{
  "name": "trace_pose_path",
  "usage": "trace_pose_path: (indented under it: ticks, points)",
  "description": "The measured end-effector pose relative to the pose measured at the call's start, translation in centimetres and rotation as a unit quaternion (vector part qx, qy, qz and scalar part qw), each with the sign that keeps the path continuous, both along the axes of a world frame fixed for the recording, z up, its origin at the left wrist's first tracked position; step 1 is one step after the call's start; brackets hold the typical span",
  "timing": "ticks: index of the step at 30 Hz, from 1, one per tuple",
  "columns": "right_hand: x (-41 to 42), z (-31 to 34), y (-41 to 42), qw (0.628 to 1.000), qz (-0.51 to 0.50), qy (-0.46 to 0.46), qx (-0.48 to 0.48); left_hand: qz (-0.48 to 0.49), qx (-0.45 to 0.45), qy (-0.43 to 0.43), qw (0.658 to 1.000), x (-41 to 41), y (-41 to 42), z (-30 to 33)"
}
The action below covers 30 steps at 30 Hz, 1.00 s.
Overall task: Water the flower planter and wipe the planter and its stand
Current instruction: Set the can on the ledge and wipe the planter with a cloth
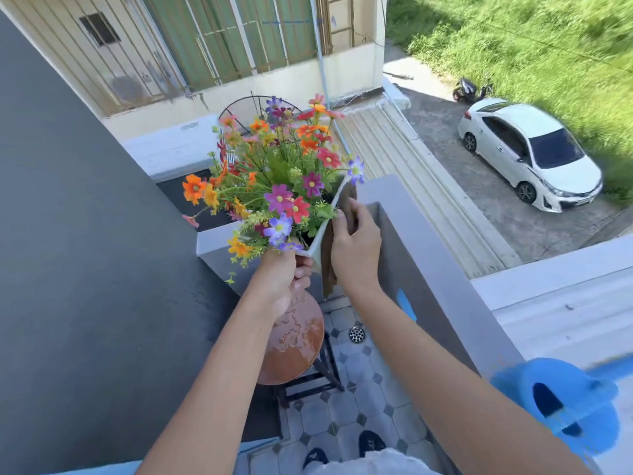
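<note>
A white planter [320, 236] full of colourful flowers [274, 180] is lifted off its stand and held in the air. My left hand [284, 279] grips its near corner from below. My right hand [356, 248] presses a brown cloth [329, 265] flat against the planter's right side wall. Below them stands the stand [294, 341], a round brown stool top on dark legs, with wet patches on its surface.
A blue watering can [561, 402] sits on the grey balcony wall [442, 269] at the right. A dark wall [85, 269] closes the left side. The tiled floor [363, 389] has a round drain [357, 334]. My shoes [342, 447] stand below; a white car is parked far down.
</note>
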State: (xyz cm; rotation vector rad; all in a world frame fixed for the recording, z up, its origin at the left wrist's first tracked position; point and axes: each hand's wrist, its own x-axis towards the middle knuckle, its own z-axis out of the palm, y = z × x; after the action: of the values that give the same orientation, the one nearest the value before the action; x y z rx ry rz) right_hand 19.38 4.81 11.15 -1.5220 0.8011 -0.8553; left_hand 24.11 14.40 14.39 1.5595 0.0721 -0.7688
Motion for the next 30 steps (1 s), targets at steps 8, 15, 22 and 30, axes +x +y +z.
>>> trace_pose_path:
  ticks: [8,15,22,30]
  points:
    - [-3.5,-6.7,3.6,0.994,0.065,0.059,-0.069,0.001,-0.049,0.014,0.999,0.9,0.6,0.7]
    - [-1.4,-1.7,1.7,0.998,0.006,-0.018,0.053,-0.032,0.045,-0.052,0.997,0.7,0.2,0.6]
    - [-0.8,1.3,-5.4,0.990,-0.001,-0.045,0.135,-0.062,0.074,-0.036,0.995,0.8,2.0,0.1]
    - [-2.3,2.9,-8.9,0.951,0.155,-0.003,0.267,-0.115,0.093,-0.098,0.984,2.5,4.0,0.3]
